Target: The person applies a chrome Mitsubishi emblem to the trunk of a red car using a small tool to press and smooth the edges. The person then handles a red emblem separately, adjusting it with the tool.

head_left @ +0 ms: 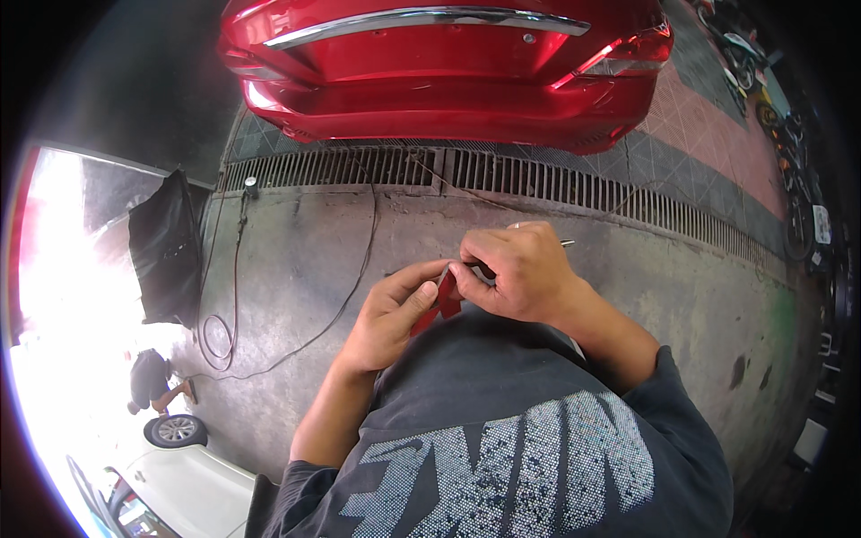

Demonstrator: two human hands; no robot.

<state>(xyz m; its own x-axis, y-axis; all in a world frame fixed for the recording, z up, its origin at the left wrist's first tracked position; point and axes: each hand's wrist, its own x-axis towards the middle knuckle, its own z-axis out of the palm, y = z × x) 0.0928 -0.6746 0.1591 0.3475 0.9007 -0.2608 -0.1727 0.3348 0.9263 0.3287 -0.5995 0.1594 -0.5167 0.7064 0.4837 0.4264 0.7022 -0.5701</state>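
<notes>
In front of my body, my left hand (395,314) pinches a folded red strip (448,300) between thumb and fingers. A thin grey edge shows along the strip near my fingertips. My right hand (520,273) is closed, its thumb and forefinger meeting the strip's upper end. A slim thing's silver tip (567,243) sticks out beyond the knuckles of that hand; its other parts are hidden in the curled fingers. Ahead stands the rear of a red car (430,99), with a chrome trim bar (430,16) across it.
A metal floor grating (574,184) runs along the car's rear. A thin hose (369,242) curves over the concrete floor at left, near a black cloth cover (166,247). A person (151,381) bends by a wheel (176,430) and a pale car (193,480). Clutter lines the right side.
</notes>
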